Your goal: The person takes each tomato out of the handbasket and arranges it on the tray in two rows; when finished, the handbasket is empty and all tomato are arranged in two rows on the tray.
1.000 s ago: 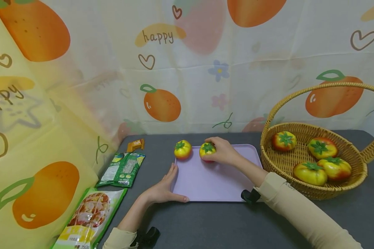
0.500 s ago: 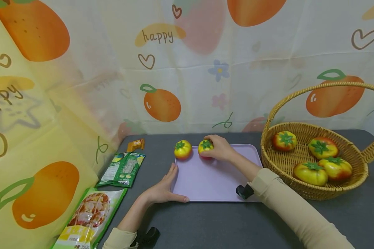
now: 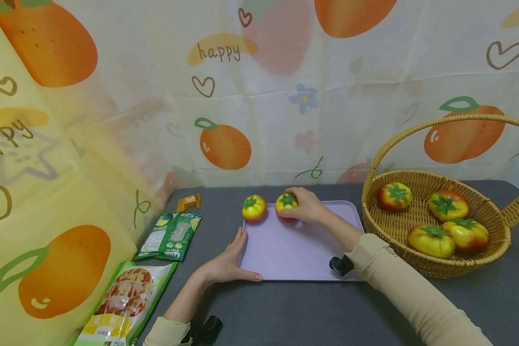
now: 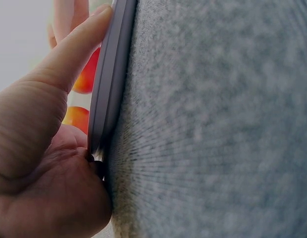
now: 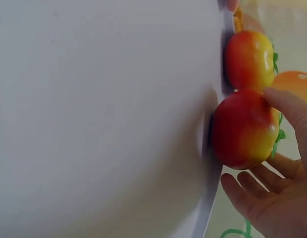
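A lilac tray [image 3: 302, 250] lies on the dark table. My right hand [image 3: 304, 205] holds a red-and-yellow tomato [image 3: 285, 205] with a green leafy top at the tray's far edge. In the right wrist view, thumb and fingers of that hand [image 5: 282, 188] are round the held tomato [image 5: 242, 131]. A second tomato [image 3: 253, 208] sits at the far left corner, close beside it. At the near left corner, my left hand [image 3: 225, 262] rests against the tray, fingers stretched along its left side and thumb along the front edge; the left wrist view shows this thumb [image 4: 69, 54] on the rim.
On the right stands a wicker basket [image 3: 372, 226] with a tall handle and several tomatoes [image 3: 447, 205] inside. Along the left lie a small orange-brown packet [image 3: 189, 202], a green snack bag [image 3: 170, 235] and a larger food bag [image 3: 125, 302]. A printed curtain hangs behind the table.
My right hand and the tomato in it shifted slightly left and away from me early on, then stayed put. The left hand and tray have not moved.
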`<move>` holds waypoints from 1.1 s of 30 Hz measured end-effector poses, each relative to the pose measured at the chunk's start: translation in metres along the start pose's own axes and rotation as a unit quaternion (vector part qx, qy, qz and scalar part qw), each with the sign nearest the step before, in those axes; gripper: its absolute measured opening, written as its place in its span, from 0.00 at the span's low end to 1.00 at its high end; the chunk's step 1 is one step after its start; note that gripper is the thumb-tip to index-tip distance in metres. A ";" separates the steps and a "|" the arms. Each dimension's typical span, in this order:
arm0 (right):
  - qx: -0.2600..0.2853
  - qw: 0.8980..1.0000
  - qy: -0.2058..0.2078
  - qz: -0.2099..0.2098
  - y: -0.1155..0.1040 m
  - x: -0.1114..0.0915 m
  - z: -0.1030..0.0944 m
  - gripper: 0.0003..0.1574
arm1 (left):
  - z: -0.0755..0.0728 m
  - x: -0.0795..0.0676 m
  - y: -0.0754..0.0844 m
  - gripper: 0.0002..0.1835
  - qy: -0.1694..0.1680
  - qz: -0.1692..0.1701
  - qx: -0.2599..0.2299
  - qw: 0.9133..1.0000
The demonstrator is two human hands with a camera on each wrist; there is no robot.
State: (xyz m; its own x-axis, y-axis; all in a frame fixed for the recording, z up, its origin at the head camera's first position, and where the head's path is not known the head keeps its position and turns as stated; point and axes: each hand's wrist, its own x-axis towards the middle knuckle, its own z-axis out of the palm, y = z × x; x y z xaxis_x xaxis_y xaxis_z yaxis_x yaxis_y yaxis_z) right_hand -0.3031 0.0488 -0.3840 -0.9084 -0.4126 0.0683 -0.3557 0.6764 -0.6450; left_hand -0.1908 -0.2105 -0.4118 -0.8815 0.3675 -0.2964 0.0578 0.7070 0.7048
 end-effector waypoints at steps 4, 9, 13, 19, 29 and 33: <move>0.003 1.000 0.006 0.004 0.001 -0.004 -0.002 0.45 | 0.000 -0.001 0.001 0.67 0.002 -0.001 -0.004 1.000; 0.019 1.000 0.017 0.008 0.000 -0.015 -0.009 0.46 | 0.001 -0.001 0.004 0.67 0.003 0.001 -0.004 1.000; 0.037 0.999 0.023 0.014 0.001 -0.023 -0.013 0.47 | 0.001 0.000 0.004 0.66 0.005 0.007 -0.002 1.000; 0.051 0.998 0.026 0.028 0.002 -0.036 -0.020 0.47 | 0.001 -0.001 0.002 0.67 0.007 0.005 0.000 1.000; 0.076 0.997 0.022 0.015 0.004 -0.065 -0.037 0.44 | 0.000 0.000 0.001 0.67 0.004 0.004 0.000 1.000; 0.075 0.997 0.024 0.004 0.004 -0.077 -0.045 0.43 | 0.000 0.001 0.001 0.67 0.003 0.002 0.002 1.000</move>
State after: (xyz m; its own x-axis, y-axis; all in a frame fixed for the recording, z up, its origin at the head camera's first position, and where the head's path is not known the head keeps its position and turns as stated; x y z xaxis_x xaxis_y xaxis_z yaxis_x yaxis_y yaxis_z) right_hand -0.2447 0.1105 -0.3570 -0.9221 -0.3748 0.0966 -0.3143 0.5794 -0.7520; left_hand -0.1917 -0.2096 -0.4116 -0.8845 0.3658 -0.2895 0.0624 0.7077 0.7037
